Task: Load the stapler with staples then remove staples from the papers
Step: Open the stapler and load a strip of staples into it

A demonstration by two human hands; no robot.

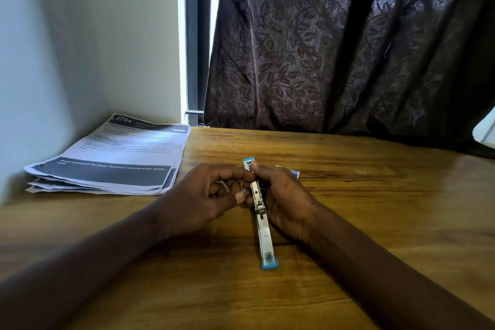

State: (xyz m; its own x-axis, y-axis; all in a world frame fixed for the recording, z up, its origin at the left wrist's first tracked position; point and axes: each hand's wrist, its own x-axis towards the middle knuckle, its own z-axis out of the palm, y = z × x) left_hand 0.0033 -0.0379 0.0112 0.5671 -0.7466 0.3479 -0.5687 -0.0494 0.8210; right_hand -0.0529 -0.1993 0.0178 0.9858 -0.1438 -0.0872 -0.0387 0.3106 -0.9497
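Curtain point(348, 48): dark, leaf-patterned, hanging behind the table's far edge
Table point(375, 209): wooden, filling the lower half of the view
Wall point(80, 35): pale, at left, meeting a narrow strip of window
Papers point(120, 155): untidy printed stack in the far left corner, well apart from the hands
Right hand point(284, 201): fingers curled round the stapler's far half, grasping it
Left hand point(203, 201): fingers bent, thumb and forefinger pinching the stapler's metal middle
Stapler point(263, 225): blue-tipped, opened out long, mid-table between both hands, near end resting on the wood
Box point(293, 172): small, pale, just behind the right hand, mostly hidden
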